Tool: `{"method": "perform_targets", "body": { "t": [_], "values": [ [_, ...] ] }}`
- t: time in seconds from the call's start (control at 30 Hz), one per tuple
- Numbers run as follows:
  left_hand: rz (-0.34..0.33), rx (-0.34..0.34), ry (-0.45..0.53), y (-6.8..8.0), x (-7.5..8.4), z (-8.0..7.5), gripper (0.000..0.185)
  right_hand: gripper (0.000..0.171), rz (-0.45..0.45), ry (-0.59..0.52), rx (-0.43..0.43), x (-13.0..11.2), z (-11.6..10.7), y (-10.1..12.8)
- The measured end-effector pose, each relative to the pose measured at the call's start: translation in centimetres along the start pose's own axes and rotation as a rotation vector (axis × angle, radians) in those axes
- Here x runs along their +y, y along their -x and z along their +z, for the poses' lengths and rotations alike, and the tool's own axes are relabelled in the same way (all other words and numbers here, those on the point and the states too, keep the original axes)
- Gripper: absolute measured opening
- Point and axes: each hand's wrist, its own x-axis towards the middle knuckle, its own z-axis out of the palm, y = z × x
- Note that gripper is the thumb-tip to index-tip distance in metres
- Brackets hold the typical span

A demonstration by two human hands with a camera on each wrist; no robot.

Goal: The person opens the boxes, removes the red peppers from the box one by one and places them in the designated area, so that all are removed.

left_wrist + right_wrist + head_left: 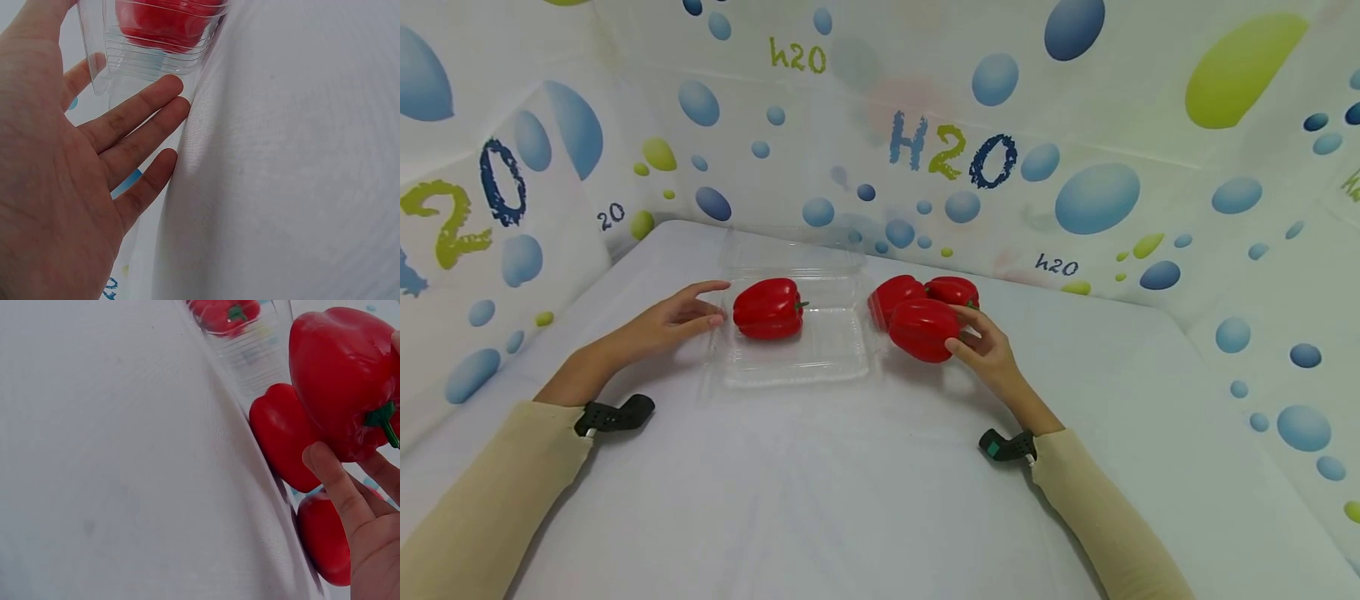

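Observation:
A clear plastic clamshell tray (820,354) lies open on the white table, with one red bell pepper (767,308) inside. My left hand (711,304) rests flat at the tray's left rim; its straight fingers (147,106) touch the tray wall (156,56). My right hand (964,329) grips a second red pepper (922,329) just right of the tray. The right wrist view shows my thumb (334,481) under this pepper (340,375). Two more red peppers (895,293) (953,290) lie right behind it.
The tray's clear lid (790,250) lies folded back toward the far wall. Walls printed with bubbles and H2O letters (951,150) close in the table on the left, back and right. The white table cloth (850,500) spreads toward me.

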Motion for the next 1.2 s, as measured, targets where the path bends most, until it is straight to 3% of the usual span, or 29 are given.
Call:
{"method": "perform_targets", "body": {
  "t": [0.7, 1.0, 1.2],
  "values": [
    [0.005, -0.005, 0.023, 0.22, 0.50, -0.02, 0.062, 0.051, 0.023, -0.003, -0.046, 0.54, -0.21, -0.06],
    [0.009, -0.001, 0.015, 0.14, 0.23, 0.01, 0.062, 0.053, 0.106, 0.044, -0.093, 0.63, -0.20, -0.05],
    [0.012, 0.000, 0.013, 0.06, 0.05, 0.08, 0.062, 0.056, 0.108, 0.052, -0.102, 0.48, -0.04, -0.10]
  ]
}}
